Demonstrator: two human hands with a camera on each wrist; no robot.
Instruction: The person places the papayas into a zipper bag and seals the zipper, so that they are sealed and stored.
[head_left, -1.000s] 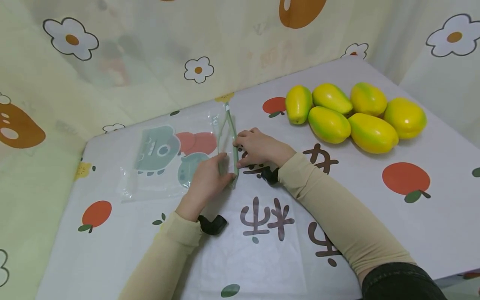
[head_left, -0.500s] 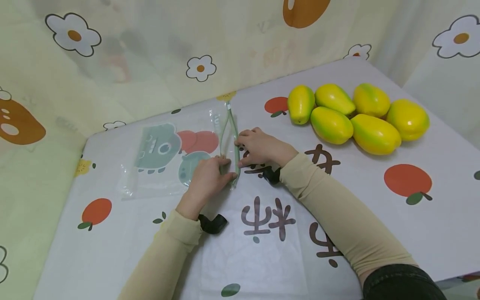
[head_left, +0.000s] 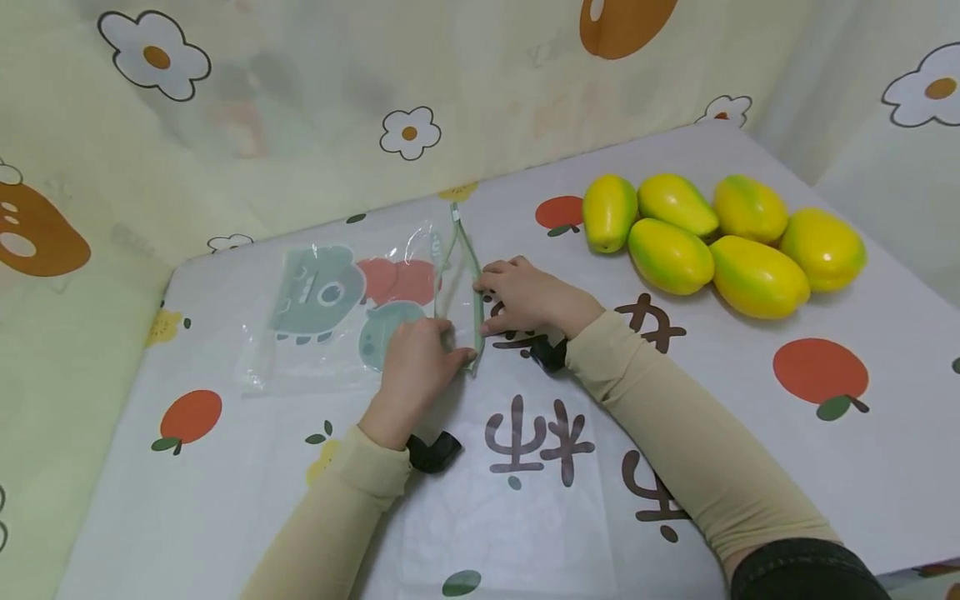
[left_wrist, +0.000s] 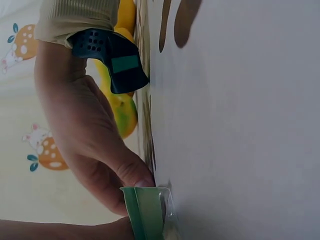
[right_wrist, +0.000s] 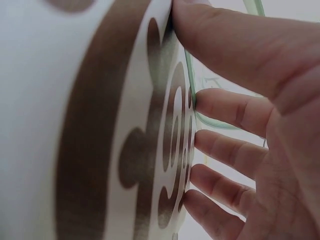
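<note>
A clear plastic zip bag (head_left: 337, 325) with green strips along its mouth lies flat on the table. Its mouth is spread apart, with the strips meeting at a far white slider (head_left: 455, 213). My left hand (head_left: 416, 371) holds the mouth's near left side, thumb and forefinger at the strip; its other fingers are hidden. The right hand (head_left: 536, 296) rests along the right strip, fingers fairly straight and fingertips down. In the right wrist view a fingertip (right_wrist: 200, 101) touches the green edge. The left wrist view shows a green strip (left_wrist: 145, 212) standing up off the table.
Several yellow-green mangoes (head_left: 697, 242) lie close together at the back right of the table (head_left: 862, 475). A flower-printed curtain (head_left: 300, 125) hangs behind the table's far edge. Each wrist carries a black camera mount (head_left: 435, 452).
The left hand has shifted slightly, and the mouth's near end now looks a little wider. The right hand keeps its place on the strip. The head view has tilted a little.
</note>
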